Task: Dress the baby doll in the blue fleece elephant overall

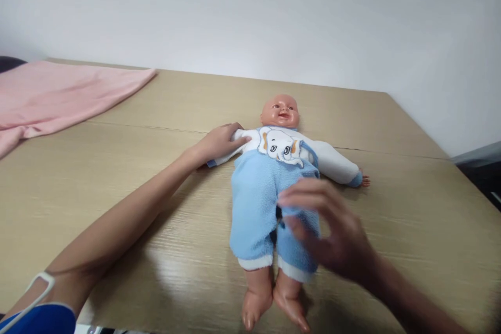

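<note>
Your left grip (219, 142) closes around the white sleeve (230, 156); your right grip (338, 224), blurred, hangs loosely spread over the blue romper (253, 198). The baby doll (279, 167) lies face-up, feet toward the worktop's (183, 250) near edge; a hard sleeve tug could twist it.

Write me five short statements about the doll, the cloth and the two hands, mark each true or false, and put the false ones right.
1. The doll lies face up on the table. True.
2. The doll wears shoes. False: its feet are bare.
3. The left hand touches the white sleeve on the picture's left side. True.
4. The pink cloth covers the doll. False: it lies apart from the doll, at the left of the picture.
5. The right hand is blurred and shows in front of part of the blue trousers. True.
</note>
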Tool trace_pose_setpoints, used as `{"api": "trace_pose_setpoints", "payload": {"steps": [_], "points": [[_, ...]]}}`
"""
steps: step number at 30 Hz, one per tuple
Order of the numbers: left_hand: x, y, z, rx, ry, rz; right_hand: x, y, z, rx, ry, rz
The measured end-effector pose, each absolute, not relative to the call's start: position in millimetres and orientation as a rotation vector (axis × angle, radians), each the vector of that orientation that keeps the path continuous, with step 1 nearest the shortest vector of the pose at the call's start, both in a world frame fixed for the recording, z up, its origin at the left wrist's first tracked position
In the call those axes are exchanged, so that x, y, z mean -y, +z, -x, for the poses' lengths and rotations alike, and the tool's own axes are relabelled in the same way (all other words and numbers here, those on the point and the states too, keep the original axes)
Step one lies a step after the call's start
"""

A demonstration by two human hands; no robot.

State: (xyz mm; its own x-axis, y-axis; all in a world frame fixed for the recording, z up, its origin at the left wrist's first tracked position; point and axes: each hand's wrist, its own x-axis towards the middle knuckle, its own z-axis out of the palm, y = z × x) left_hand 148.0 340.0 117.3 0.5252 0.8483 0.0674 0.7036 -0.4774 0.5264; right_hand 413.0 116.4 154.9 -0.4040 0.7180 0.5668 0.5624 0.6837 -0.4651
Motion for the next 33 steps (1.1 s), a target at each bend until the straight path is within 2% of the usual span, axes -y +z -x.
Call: {"api": "trace_pose_setpoints", "payload": {"steps": [4, 7, 13, 19, 22, 28, 33], "points": [[-340, 119, -146, -1.302, 0.478, -2.458, -171, 138, -486, 1.875, -0.004, 1.462], [-330, 130, -149, -1.324, 0.603, -2.587, -195, 113, -546, 1.906, -0.052, 1.605], [-286, 165, -204, -0.986, 0.860, -2.652, -189, 100, -614, 2.178, 0.380, 1.615], [-285, 163, -283, -0.826, 0.466, -2.879, -190, 102, -621, 1.953, 0.575, 1.564], [-292, 154, -299, -0.869, 0.443, -2.963, -193, 99, -625, 1.754, 0.678, 1.503], [-294, 145, -299, -0.859, 0.567, -2.996, -187, 110, -616, 1.566, 0.397, 1.528], [-296, 148, -301, -0.634, 0.587, -2.980, -187, 113, -594, 1.548, 0.232, 1.463]]}}
